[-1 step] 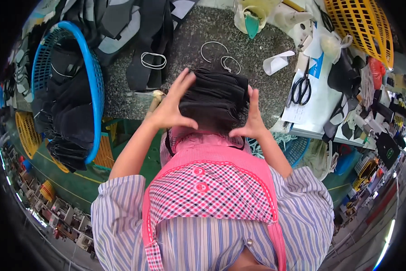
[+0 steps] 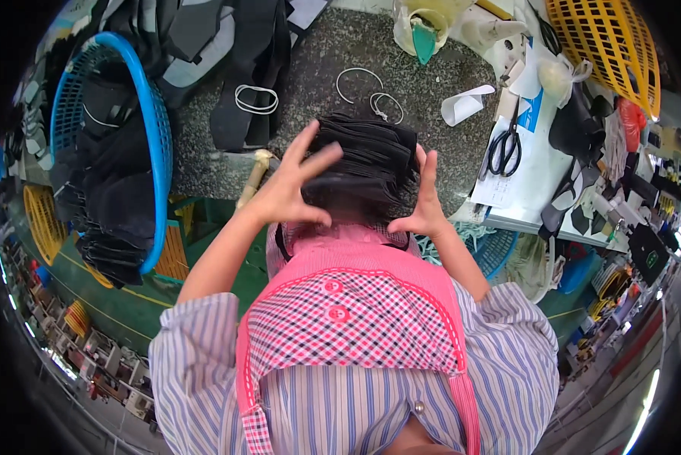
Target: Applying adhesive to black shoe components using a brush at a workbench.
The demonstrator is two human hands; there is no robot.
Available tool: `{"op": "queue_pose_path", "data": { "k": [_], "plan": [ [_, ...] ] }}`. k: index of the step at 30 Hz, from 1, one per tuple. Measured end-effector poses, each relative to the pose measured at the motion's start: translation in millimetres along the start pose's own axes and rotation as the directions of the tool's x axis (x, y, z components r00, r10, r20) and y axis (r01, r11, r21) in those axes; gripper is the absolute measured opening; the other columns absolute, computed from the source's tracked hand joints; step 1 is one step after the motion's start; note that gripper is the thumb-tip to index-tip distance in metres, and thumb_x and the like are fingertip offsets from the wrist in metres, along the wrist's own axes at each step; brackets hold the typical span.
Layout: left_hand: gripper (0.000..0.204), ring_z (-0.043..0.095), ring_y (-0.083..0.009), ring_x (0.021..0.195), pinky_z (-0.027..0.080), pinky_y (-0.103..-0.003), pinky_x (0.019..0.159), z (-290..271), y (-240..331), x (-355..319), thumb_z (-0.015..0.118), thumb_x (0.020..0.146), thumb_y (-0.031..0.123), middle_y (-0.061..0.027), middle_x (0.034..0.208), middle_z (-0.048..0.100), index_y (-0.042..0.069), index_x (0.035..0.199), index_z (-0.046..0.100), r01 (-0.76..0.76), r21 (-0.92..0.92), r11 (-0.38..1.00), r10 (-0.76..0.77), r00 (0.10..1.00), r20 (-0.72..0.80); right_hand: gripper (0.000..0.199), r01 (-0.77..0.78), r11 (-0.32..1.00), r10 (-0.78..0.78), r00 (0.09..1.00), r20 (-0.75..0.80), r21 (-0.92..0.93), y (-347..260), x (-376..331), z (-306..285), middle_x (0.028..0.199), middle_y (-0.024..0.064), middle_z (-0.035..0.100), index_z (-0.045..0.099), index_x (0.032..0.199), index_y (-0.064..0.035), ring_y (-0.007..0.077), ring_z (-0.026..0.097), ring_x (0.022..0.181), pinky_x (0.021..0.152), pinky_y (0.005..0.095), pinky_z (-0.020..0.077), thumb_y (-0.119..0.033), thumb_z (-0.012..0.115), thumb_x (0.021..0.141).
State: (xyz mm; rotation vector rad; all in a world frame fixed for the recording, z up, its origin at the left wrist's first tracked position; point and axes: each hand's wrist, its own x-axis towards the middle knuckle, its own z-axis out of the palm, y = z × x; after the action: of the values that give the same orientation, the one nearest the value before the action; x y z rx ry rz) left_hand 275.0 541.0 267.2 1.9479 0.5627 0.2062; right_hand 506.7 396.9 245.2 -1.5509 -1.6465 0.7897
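A thick stack of black fabric pieces [image 2: 363,159] lies at the table's front edge, right before my apron. My left hand [image 2: 289,188] is at the stack's left side with its fingers spread; one blurred finger reaches over the stack's edge. On the opposite side, my right hand [image 2: 425,205] has its fingers stretched along the stack's right edge, thumb pointing inward. Whether its fingertips press on the fabric is hard to see. The stack's near lower part is dark and blurred.
At left stands a blue basket [image 2: 161,152] full of black pieces. White elastic loops [image 2: 255,99] lie on dark fabric, and thin white rings [image 2: 386,108] lie beyond the stack. Black scissors [image 2: 505,152] rest on papers at right. A wooden handle [image 2: 252,178] juts near my left wrist.
The fingers of my left hand have spread wider, one swinging right over the stack's edge. My right hand has barely moved, and the stack stays in place.
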Motion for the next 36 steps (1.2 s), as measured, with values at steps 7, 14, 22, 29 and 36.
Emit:
{"op": "queue_pose_path", "data": {
  "k": [7, 14, 22, 29, 36],
  "plan": [
    [0.046, 0.041, -0.0278, 0.101, 0.037, -0.039, 0.081, 2, 25, -17, 0.065, 0.059, 0.016, -0.0065, 0.114, 0.045, 0.019, 0.104, 0.057, -0.038, 0.593, 0.804, 0.216, 0.948, -0.233, 0.103, -0.31, 0.903, 0.309, 0.95, 0.053, 0.296, -9, 41, 1, 0.132, 0.0179, 0.024, 0.012, 0.132, -0.0029, 0.0291, 0.022, 0.123, 0.1, 0.0375, 0.0161, -0.059, 0.059, 0.059],
    [0.024, 0.051, -0.0258, 0.08, 0.041, -0.035, 0.07, 5, 20, -12, 0.057, 0.055, 0.006, -0.0063, 0.089, 0.055, 0.007, 0.079, 0.055, -0.297, 0.492, 0.819, 0.43, 0.884, -0.183, 0.084, -0.211, 0.913, 0.249, 0.966, -0.068, 0.35, -1, 61, 9, 0.123, 0.0174, 0.038, 0.018, 0.13, -0.0032, 0.027, 0.041, 0.112, 0.095, 0.0332, 0.0286, -0.031, 0.064, 0.065],
    [0.015, 0.056, -0.0228, 0.073, 0.041, -0.032, 0.065, 13, 39, -19, 0.057, 0.063, 0.004, -0.0065, 0.081, 0.059, 0.007, 0.077, 0.054, -0.071, 0.037, 0.997, 0.075, 0.987, -0.142, 0.068, -0.201, 0.896, 0.29, 0.94, -0.179, 0.395, 23, 66, 17, 0.124, 0.0141, 0.037, 0.024, 0.128, -0.0017, 0.0226, 0.038, 0.113, 0.095, 0.0309, 0.028, -0.022, 0.058, 0.072],
    [0.016, 0.057, -0.0253, 0.072, 0.044, -0.031, 0.063, -5, 69, -7, 0.061, 0.068, 0.006, -0.0114, 0.077, 0.056, 0.002, 0.082, 0.053, 0.066, -0.504, 0.861, 0.09, 0.956, 0.28, 0.07, -0.242, 0.828, 0.369, 0.914, -0.166, 0.506, 31, 68, 19, 0.122, 0.0131, 0.039, 0.026, 0.127, -0.0006, 0.021, 0.039, 0.112, 0.094, 0.0301, 0.0285, -0.026, 0.061, 0.071],
    [0.031, 0.048, -0.0274, 0.089, 0.04, -0.036, 0.07, -2, 14, 16, 0.062, 0.06, 0.006, -0.0073, 0.095, 0.051, 0.008, 0.09, 0.053, -0.171, 0.346, 0.922, 0.265, 0.933, -0.244, 0.075, -0.218, 0.854, 0.329, 0.93, -0.164, 0.473, 27, 65, 17, 0.121, 0.013, 0.04, 0.025, 0.127, 0.0001, 0.0209, 0.04, 0.111, 0.094, 0.0296, 0.029, -0.029, 0.063, 0.069]
  ]
}}
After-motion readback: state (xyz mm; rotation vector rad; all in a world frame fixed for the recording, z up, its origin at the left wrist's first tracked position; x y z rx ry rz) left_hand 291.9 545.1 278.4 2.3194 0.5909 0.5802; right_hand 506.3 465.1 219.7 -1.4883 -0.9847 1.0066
